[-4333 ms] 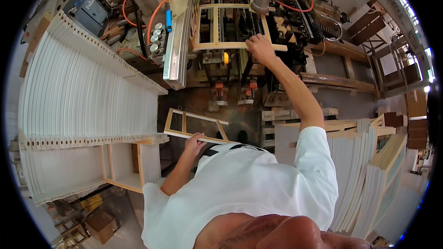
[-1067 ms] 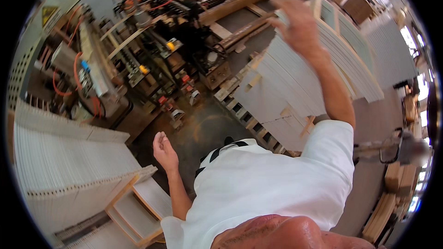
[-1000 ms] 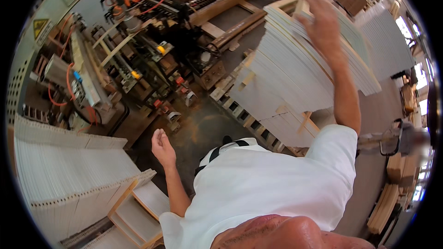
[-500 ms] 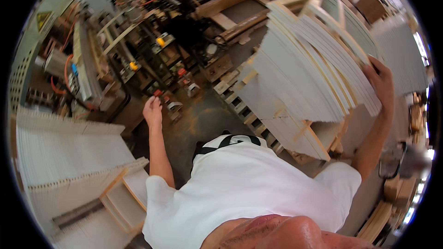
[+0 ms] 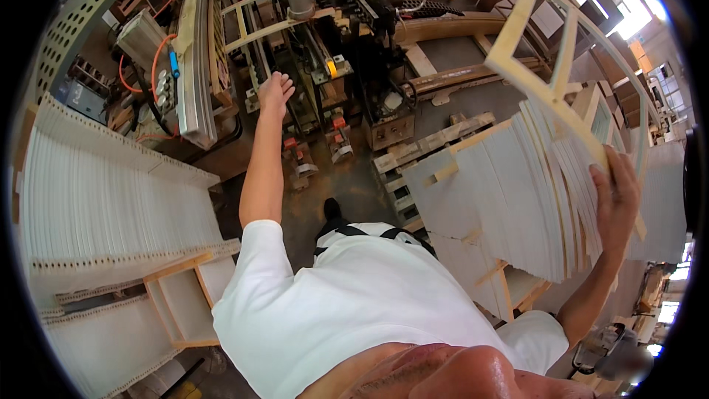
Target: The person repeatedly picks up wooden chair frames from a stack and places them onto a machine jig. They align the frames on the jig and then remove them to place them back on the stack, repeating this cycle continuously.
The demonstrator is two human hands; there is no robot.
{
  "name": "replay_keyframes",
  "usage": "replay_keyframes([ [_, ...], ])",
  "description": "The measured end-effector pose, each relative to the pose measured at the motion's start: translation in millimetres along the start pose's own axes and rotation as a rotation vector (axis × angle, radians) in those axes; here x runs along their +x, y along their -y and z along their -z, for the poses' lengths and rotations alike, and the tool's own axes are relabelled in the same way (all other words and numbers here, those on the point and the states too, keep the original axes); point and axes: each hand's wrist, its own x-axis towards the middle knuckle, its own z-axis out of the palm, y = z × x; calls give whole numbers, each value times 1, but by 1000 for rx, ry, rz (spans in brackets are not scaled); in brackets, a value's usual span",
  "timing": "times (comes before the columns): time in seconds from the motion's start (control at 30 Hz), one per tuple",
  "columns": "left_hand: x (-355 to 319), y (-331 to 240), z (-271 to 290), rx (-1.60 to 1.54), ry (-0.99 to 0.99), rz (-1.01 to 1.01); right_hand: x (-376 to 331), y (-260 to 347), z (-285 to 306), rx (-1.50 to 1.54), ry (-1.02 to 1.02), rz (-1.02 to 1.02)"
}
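Note:
My right hand (image 5: 619,196) grips the lower bar of a pale wooden frame (image 5: 557,89) with a curved outer side and a crossbar between its openings. This frame is tilted up, above a stack of white panel-like frames (image 5: 509,199); whether it still touches the stack is hard to tell. Reaching forward with the arm stretched, my left hand (image 5: 275,93) has loosely bent fingers, slightly apart, and nothing shows in it. It is nearest the rails of a machine (image 5: 314,52), where another light wooden frame (image 5: 266,32) lies.
A pallet (image 5: 402,196) lies under the right-hand stack. At my left stand tall rows of stacked white frames (image 5: 111,185) and a wooden box-like frame (image 5: 181,303). Orange air hoses (image 5: 153,66) hang by the machine. A dark foot pedal assembly (image 5: 299,159) sits on the floor ahead.
My right hand has raised the wooden frame away from the stack's top and tilted it. My left hand has moved forward toward the machine, and the view has shifted.

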Motion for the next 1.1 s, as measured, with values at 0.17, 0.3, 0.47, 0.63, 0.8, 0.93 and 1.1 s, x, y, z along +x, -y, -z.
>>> replay_keyframes([
  [0.17,94,-22,-21,-192,-46,101,33,54,-43,-20,5,152],
  [0.3,152,-35,-45,-243,-85,151,53,87,-65,-64,57,211],
  [0.47,187,-43,-70,-311,-169,201,71,110,-86,-52,110,179],
  [0.63,207,-35,-73,-374,-194,70,88,121,-104,-26,127,146],
  [0.8,213,-34,-76,-442,-168,38,104,125,-121,1,149,143],
  [0.93,229,-30,-64,-589,-81,94,115,128,-139,75,167,134],
  [1.1,241,-28,-60,-662,-16,123,124,138,-149,126,208,156],
])
